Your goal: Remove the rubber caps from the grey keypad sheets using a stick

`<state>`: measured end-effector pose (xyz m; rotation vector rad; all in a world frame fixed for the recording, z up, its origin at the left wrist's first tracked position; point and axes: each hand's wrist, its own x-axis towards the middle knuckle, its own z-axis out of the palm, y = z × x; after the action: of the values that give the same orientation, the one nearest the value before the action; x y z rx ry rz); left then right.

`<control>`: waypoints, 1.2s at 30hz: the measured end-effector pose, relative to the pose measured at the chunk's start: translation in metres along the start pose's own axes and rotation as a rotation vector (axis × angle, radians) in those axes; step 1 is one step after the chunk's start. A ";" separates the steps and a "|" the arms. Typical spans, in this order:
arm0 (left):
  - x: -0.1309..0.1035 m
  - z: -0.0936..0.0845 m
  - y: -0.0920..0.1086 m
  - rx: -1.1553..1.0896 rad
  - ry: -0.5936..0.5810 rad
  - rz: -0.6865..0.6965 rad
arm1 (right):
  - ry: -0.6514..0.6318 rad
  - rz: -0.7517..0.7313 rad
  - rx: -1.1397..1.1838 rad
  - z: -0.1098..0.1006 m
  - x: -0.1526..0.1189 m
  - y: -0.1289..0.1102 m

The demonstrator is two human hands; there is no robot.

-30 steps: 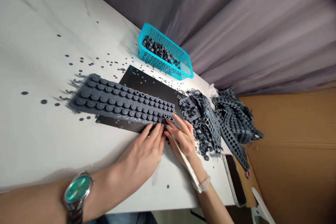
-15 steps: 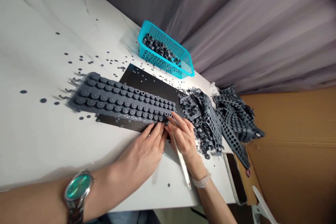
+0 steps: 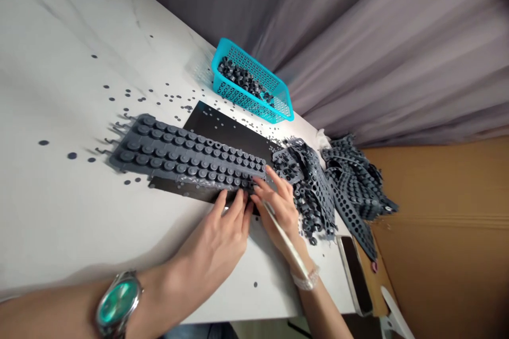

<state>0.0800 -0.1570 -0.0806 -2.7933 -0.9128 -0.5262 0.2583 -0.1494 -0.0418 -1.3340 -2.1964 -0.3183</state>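
Observation:
A long dark grey moulded rubber sheet (image 3: 186, 154), with rows of raised round caps, lies across a black board (image 3: 226, 127). My left hand (image 3: 222, 235) is palm down, its fingers stretched and slightly apart, fingertips touching the sheet's near edge. My right hand (image 3: 278, 214) is closed around a slim white pen-like tool (image 3: 286, 241), whose back end points toward my wrist. The tool's tip is hidden under my fingers at the sheet's right end. Thin hook-like strands (image 3: 104, 146) stick out from the sheet's left end.
A turquoise basket (image 3: 254, 108) of small dark rings stands behind the board. Punched sheets and loose rings (image 3: 314, 190) lie to the right, with more perforated sheets (image 3: 353, 180) beyond. A phone (image 3: 355, 275) rests at the right edge. Small dark discs (image 3: 43, 143) dot the white table.
The white tool has swung up, its back end moving from the table side to over my right wrist. My left fingers have spread a little. The view has shifted slightly.

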 end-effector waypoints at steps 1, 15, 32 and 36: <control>0.000 -0.002 0.000 0.001 -0.005 0.005 | -0.007 -0.054 0.012 0.002 0.001 -0.002; -0.002 0.002 0.003 0.019 0.002 0.001 | -0.091 -0.137 -0.047 0.001 0.003 -0.007; 0.001 -0.005 0.000 -0.023 0.019 0.042 | 0.005 -0.005 0.018 0.001 -0.003 -0.012; 0.003 -0.004 0.000 -0.046 0.027 0.024 | -0.030 -0.046 -0.015 0.000 -0.004 -0.009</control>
<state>0.0810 -0.1563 -0.0761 -2.8265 -0.8714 -0.5875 0.2518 -0.1571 -0.0432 -1.3051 -2.2562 -0.3347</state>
